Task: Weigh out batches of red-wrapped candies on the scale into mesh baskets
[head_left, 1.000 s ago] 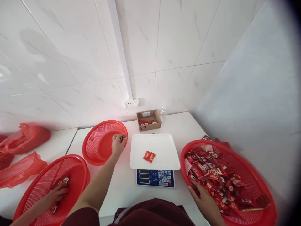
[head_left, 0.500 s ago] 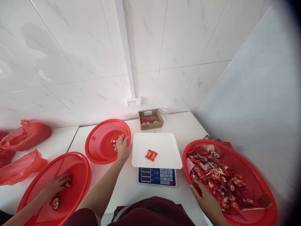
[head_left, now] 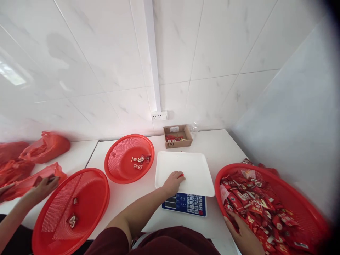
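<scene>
My left hand [head_left: 174,183] is over the white weighing tray [head_left: 193,166] of a digital scale [head_left: 190,204], its fingers closed on small red candy packets [head_left: 181,175]. Only a bit of red shows at the fingertips; the rest is hidden. At the right, my right hand [head_left: 245,233] grips the near left rim of a big red basket [head_left: 305,193], which holds a heap of red-wrapped sweets [head_left: 255,205]. A smaller red basket [head_left: 111,170], left of the scale, has several wrapped sweets [head_left: 140,160] in it.
Near left, another red basket [head_left: 50,209] holds a few sweets. A co-worker's hand [head_left: 44,187] carries something dark beside a red plastic bag [head_left: 60,171]. More red bags [head_left: 49,147] lie behind. A cardboard box [head_left: 177,141] stands against the tiled wall.
My left hand has moved right, from the smaller basket to the packets on the tray. More sweets show in that basket. The co-worker's hand has left the near basket for the bag.
</scene>
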The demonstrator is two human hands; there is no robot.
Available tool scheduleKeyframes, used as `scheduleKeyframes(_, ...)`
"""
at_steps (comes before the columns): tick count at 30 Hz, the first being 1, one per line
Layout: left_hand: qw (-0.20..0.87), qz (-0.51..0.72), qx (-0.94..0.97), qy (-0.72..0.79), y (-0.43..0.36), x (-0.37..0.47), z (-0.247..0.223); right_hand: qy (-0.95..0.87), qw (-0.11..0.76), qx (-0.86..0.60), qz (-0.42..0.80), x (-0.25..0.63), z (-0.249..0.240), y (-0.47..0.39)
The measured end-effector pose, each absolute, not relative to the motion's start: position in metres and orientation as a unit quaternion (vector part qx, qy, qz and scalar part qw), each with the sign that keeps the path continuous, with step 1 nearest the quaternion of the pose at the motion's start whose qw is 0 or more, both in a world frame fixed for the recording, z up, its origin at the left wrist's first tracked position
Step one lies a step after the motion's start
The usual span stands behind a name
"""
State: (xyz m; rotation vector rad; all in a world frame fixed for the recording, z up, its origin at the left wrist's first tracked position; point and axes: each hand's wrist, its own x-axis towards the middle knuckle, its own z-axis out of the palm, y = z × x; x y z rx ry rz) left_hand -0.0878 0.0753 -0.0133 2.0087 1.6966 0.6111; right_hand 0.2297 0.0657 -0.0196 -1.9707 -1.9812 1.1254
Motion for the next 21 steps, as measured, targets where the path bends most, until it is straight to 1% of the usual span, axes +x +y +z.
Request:
scheduleKeyframes(7,0.197,0.279,0.691,0.638,0.068,-0.102,-0.011,-0.658,0.047,-0.647,0.382,0.23,-0.021,0.068)
scheduleKeyframes(11,0.164,0.314,0.65,0.673,0.069,-0.115,-0.006,-0.664,0.054,-0.641,0.381,0.232,-0.023,0.068)
scheduleKeyframes(17,0.075,0.329,0.55,0.764,0.071,-0.183,0.025,-0.668,0.085,-0.64,0.37,0.234,-0.03,0.068)
scheduleKeyframes(21,0.049,0.311,0.479,0.82,0.049,-0.222,0.041,-0.661,0.108,-0.639,0.378,0.229,-0.024,0.068)
